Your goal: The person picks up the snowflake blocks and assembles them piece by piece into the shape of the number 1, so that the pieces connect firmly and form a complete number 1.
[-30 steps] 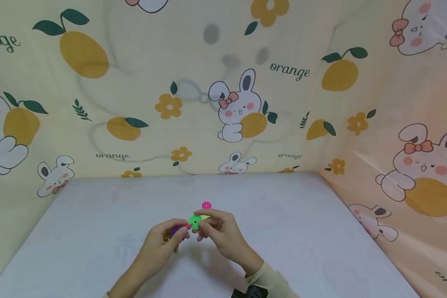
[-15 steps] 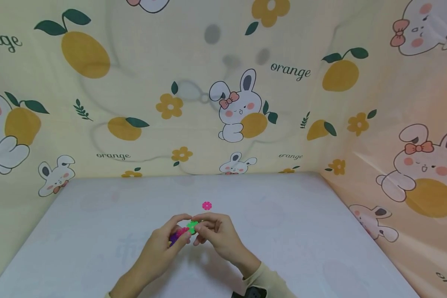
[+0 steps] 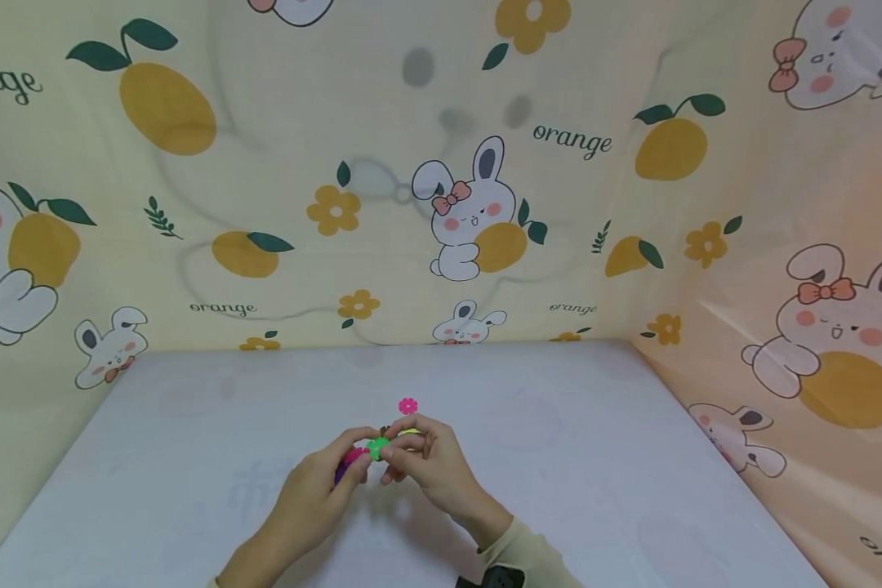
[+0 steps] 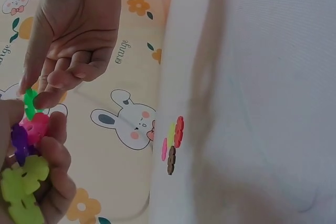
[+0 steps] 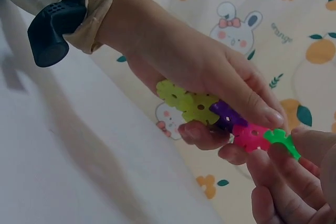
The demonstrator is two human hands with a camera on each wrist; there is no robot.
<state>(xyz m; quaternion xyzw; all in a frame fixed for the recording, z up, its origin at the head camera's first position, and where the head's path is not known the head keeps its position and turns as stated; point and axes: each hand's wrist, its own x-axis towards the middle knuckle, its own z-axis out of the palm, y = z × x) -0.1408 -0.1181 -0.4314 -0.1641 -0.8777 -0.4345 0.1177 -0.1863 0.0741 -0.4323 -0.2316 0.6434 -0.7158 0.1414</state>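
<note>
A short chain of plastic flower-shaped discs rests in my left hand (image 3: 310, 492), its thumb and fingers curled round it. In the right wrist view the chain runs from two yellow-green discs (image 5: 200, 107) through a purple disc (image 5: 228, 117) to a pink disc (image 5: 251, 137). At the pink end sits a green disc (image 5: 281, 141), pinched between thumb and fingers of my right hand (image 3: 444, 467). Its edge meets the pink disc's edge. Both hands are raised over the table, fingertips close together.
Beyond the hands, loose discs lie on the white table (image 3: 595, 474): pink (image 4: 164, 149), yellow (image 4: 171, 131), red (image 4: 179, 131) and brown (image 4: 171, 160). A cloth (image 3: 382, 106) printed with rabbits and oranges rises behind the table and at its sides.
The green disc has moved slightly left and down and turned against the pink disc. The chain has tilted in my left hand, and both hands have drawn closer together.
</note>
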